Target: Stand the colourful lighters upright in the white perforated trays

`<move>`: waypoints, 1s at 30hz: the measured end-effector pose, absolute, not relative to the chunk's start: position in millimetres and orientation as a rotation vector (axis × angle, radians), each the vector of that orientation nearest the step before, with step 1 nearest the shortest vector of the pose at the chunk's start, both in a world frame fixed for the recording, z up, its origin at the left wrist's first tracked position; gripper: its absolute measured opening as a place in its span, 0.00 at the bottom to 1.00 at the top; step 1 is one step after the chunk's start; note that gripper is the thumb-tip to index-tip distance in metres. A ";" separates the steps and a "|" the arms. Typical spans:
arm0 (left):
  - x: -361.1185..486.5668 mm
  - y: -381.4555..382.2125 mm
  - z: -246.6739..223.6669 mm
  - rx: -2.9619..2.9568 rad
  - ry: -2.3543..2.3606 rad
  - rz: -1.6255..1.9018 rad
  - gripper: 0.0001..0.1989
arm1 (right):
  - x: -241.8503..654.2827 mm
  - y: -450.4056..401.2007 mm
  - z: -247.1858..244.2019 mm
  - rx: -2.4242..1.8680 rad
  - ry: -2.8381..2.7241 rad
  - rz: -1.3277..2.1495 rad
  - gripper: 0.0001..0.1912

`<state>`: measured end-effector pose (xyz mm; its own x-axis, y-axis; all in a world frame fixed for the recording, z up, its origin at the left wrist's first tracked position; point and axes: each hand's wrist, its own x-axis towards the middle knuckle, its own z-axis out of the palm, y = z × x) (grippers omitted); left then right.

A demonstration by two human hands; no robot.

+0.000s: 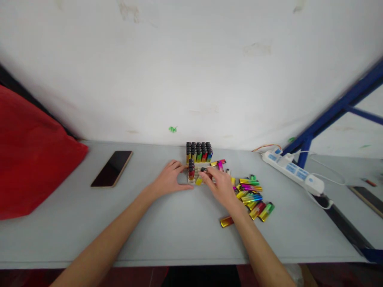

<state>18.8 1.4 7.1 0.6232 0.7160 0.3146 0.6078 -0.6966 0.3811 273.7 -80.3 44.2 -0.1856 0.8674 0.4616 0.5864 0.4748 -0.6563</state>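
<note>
My left hand [170, 177] is at the left end of a pale tray [196, 164], thumb at its front corner and fingers at its left side, gripping it. Over the tray, my right hand [220, 184] pinches a lighter [199, 180] with a black top and a yellow body, tilted. A short row of dark red lighters [192, 171] stands upright at the tray's left end. Behind it, several rows of upright lighters [199, 151] with black tops are packed together. The right hand hides part of the tray.
Loose shiny lighters [251, 195] lie in a heap right of my right hand. A phone [113, 169] lies at the left beside a red bag [32, 159]. A white power strip [293, 170] with cables and a blue metal frame [326, 107] stand at the right. A wall closes off the back.
</note>
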 end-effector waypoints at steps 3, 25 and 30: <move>17.7 1.5 8.6 2.611 1.069 0.651 0.34 | 273.2 -77.7 36.6 -1.165 -1.987 0.421 0.19; 18.8 1.2 23.8 2.664 1.108 0.548 0.26 | 296.6 -91.5 49.2 -1.299 -1.935 0.226 0.17; 12.9 2.3 29.3 2.677 1.090 0.525 0.25 | 381.3 -135.3 43.3 -1.474 -1.618 0.155 0.16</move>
<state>12.9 2.3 29.3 0.6644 0.7055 0.2468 0.6330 -0.7067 0.3161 381.3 -135.3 43.3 0.1309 0.8418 0.5236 0.7272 0.2775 -0.6278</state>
